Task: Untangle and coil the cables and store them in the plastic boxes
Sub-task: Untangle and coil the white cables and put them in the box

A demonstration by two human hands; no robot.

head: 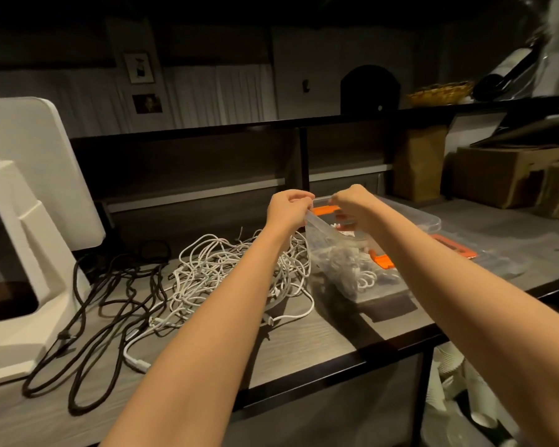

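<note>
Head view: 2 bare hands, both up at the near-left rim of the clear plastic box (pixel 352 285).
L hand (pixel 288 209): fingers curled, pinching the edge of a clear lid (pixel 333 232); forearm runs up from bottom centre, crossing over the white cables.
R hand (pixel 352 204): fingers curled on the same lid edge, just beside L hand; forearm comes in from the lower right, over the box.
Lid: tilted, held above the box's left end; 1 orange latch (pixel 326 210) shows between the hands.
Box: 1 clear box on the table (pixel 304 343), right of centre; white cable coils visible inside; another orange latch (pixel 383 261) at its near side.
2nd lid (pixel 484 253): flat on the table, just right of the box, w/ orange latch.
White cables (pixel 226 275): 1 tangled heap, count of cords can't tell; touching the box's left side.
Black cables (pixel 104 317): loose loops, left of the white heap, overlapping it at the edge.
White stand (pixel 26 221): far left of the box, base over some black cable.
Table edge: dark front rim runs near the box's near-right corner; bare top in front of the box.
Behind box: 1 paper bag (pixel 420 162), 1 cardboard carton (pixel 504 175).
</note>
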